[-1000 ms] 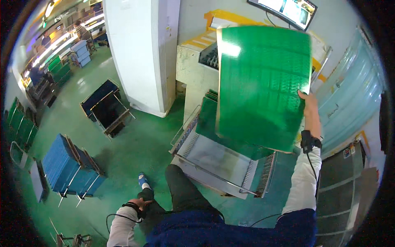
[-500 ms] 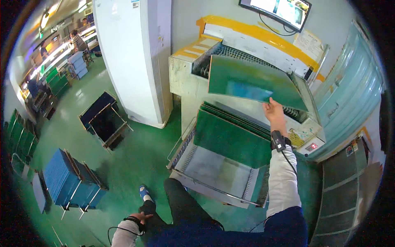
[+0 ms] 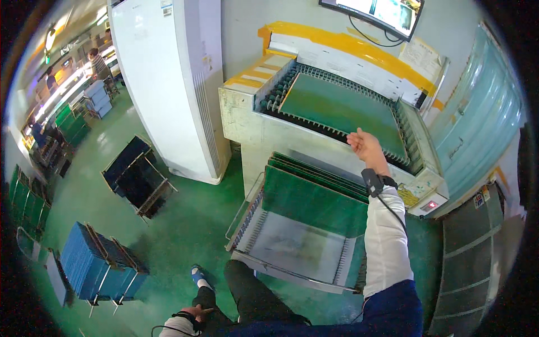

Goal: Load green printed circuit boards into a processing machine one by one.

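A green flat panel [image 3: 342, 109] lies on the rollers in the open top of a cream-coloured machine [image 3: 238, 115]. Just off the panel's near edge hovers my right hand [image 3: 365, 147], open, its fingers stretched out and nothing in them. Below it, several more green panels [image 3: 314, 196] stand upright in a slotted rack [image 3: 300, 238] with a pale base and metal rails. My left hand [image 3: 199, 313] is low by my left leg, fingers loosely extended and holding nothing.
A tall white cabinet unit [image 3: 163, 84] stands left of the machine. Racks with dark panels [image 3: 137, 177] and blue panels [image 3: 92, 267] sit on the green floor. Clear plastic curtains [image 3: 471, 123] hang at right, above a dark ribbed panel [image 3: 469, 253]. People work far left.
My right hand has let go of the green panel, which dropped from a tilted position to flat on the rollers. The hand moved slightly left; the whole view shifted a little.
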The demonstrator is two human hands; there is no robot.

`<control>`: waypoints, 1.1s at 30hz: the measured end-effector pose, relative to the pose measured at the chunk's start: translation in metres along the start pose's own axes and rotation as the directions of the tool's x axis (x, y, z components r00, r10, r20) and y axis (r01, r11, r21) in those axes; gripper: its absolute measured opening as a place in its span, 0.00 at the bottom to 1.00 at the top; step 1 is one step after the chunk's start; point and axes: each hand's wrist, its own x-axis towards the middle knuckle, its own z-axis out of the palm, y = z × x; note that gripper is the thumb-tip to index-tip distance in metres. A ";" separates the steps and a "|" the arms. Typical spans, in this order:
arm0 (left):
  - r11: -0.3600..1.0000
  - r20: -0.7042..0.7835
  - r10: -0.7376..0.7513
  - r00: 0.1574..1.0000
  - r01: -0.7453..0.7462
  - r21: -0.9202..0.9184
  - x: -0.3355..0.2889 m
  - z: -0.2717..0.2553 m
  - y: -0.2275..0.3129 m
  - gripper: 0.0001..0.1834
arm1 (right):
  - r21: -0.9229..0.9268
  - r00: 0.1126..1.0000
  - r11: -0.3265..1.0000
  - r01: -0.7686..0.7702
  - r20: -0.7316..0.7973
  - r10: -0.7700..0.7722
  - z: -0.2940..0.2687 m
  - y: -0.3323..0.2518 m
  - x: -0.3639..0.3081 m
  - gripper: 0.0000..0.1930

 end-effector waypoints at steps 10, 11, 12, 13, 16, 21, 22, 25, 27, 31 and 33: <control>0.993 0.037 0.117 0.992 -0.116 -0.019 -0.025 -0.008 0.000 0.36 | -0.969 0.853 -0.218 0.119 0.212 -0.477 0.064 0.029 -0.006 0.29; 0.991 0.020 0.135 0.991 -0.134 -0.022 -0.018 -0.010 0.000 0.36 | -0.968 0.851 -0.223 0.115 0.212 -0.481 0.061 0.027 -0.001 0.29; 0.989 0.004 0.148 0.989 -0.147 -0.029 -0.013 -0.010 -0.001 0.36 | -0.963 0.843 -0.239 0.123 0.229 -0.486 0.057 0.026 0.008 0.30; 0.985 0.037 0.162 0.986 -0.164 0.062 -0.030 -0.020 0.010 0.36 | -0.958 0.837 -0.256 0.126 0.241 -0.492 0.051 0.023 0.014 0.30; 0.975 0.006 0.169 0.986 -0.168 0.143 -0.024 -0.007 -0.002 0.37 | -0.963 0.884 -0.245 0.113 0.210 -0.417 0.052 0.013 0.030 0.31; 0.990 -0.016 0.126 0.992 -0.124 0.059 -0.084 -0.037 0.040 0.35 | -0.959 0.896 -0.280 0.042 0.160 -0.415 0.053 0.006 0.035 0.31; 0.996 0.002 0.078 0.997 -0.078 0.042 -0.090 -0.043 0.045 0.34 | -0.961 0.884 -0.269 0.061 0.177 -0.433 0.054 0.008 0.035 0.31; 0.998 -0.120 0.037 0.992 -0.030 0.060 -0.059 -0.012 0.033 0.34 | -0.954 0.836 -0.279 0.108 0.239 -0.494 0.056 0.018 0.027 0.30; 0.996 -0.151 0.084 0.985 -0.083 0.011 -0.079 -0.027 0.038 0.37 | -0.937 0.793 -0.227 0.267 0.347 -0.500 0.048 0.021 0.015 0.28; 0.990 -0.137 0.135 0.981 -0.137 -0.005 -0.073 -0.020 0.026 0.42 | -0.862 0.669 -0.151 0.484 0.476 -0.571 0.057 0.048 -0.031 0.23; 0.975 -0.147 0.179 0.973 -0.156 0.160 -0.054 -0.014 0.021 0.42 | -0.797 0.579 -0.218 0.564 0.569 -0.584 0.047 0.056 -0.060 0.21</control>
